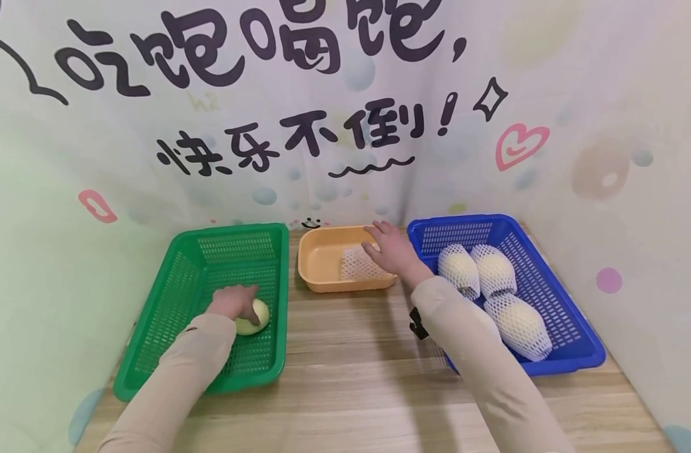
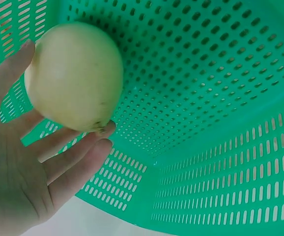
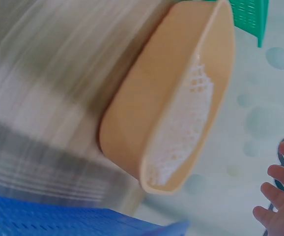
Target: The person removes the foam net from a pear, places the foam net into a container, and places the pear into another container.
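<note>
In the green basket (image 1: 283,352), a bare pale-yellow round fruit (image 2: 75,76) has a small brown stem end. My left hand (image 1: 234,302) is at this fruit, fingers fairly straight. In the left wrist view the thumb touches one side, other fingers lie along and partly behind it, and the palm stays apart. My right hand (image 1: 395,250) hovers over the right end of a tan tray (image 1: 319,286), fingers spread and holding nothing. Inside that tray lies a white foam net sleeve (image 1: 359,263), partly hidden by the hand in the head view.
The blue basket (image 1: 583,362) at right contains several pale fruits (image 1: 517,324) in white foam nets, one partly covered by my right sleeve (image 1: 464,333). All three containers stand on a wood-grain table (image 1: 339,358). A printed curtain (image 1: 345,145) hangs behind them.
</note>
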The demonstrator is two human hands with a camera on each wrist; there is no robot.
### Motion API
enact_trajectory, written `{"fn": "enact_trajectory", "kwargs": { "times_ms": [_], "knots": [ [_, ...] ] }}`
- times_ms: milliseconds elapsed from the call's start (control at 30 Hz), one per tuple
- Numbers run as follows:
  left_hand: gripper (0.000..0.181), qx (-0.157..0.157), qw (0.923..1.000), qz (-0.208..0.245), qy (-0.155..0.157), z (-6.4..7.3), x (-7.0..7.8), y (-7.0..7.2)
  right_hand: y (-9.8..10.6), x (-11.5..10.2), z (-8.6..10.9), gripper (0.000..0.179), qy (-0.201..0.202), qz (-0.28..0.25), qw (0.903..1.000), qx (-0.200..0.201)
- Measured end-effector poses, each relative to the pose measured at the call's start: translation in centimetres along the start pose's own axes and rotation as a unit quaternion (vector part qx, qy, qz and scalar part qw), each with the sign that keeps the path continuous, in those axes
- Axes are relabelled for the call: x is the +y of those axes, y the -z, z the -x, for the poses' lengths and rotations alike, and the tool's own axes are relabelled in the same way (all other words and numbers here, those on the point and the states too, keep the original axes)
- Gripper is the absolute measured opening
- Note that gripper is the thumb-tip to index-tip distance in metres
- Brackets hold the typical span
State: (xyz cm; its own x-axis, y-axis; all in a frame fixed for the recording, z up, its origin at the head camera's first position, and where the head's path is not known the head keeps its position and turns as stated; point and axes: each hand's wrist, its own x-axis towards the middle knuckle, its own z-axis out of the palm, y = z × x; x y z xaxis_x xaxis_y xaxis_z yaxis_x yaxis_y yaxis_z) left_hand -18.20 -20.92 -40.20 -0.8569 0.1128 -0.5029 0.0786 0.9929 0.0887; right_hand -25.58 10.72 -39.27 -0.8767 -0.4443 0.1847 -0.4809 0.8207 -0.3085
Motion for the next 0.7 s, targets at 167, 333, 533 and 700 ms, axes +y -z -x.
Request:
{"fn": "enact_trajectory", "kwargs": {
  "times_ms": [167, 333, 533, 700],
  "knots": [
    [0.067, 0.034, 0.9992, -0.004, -0.021, -0.1, 0.0, 0.9, 1.8, 0.2, 0.5, 0.042, 0.029, 0.009, 0.9989, 0.035],
    [0.06, 0.088, 0.995, 0.009, -0.046, 0.4, 0.6, 2.1, 3.3, 0.8, 1.3, 0.042, 0.035, 0.013, 0.9983, 0.045],
    [0.056, 0.144, 0.9875, 0.034, -0.056, 1.8, 1.9, 3.1, 5.0, 1.3, 2.4, 0.042, 0.03, 0.025, 0.997, 0.067],
    [0.055, 0.187, 0.9785, 0.058, -0.065, 3.0, 3.2, 3.3, 6.2, 1.3, 3.6, 0.04, 0.033, 0.032, 0.9949, 0.09]
  ]
}}
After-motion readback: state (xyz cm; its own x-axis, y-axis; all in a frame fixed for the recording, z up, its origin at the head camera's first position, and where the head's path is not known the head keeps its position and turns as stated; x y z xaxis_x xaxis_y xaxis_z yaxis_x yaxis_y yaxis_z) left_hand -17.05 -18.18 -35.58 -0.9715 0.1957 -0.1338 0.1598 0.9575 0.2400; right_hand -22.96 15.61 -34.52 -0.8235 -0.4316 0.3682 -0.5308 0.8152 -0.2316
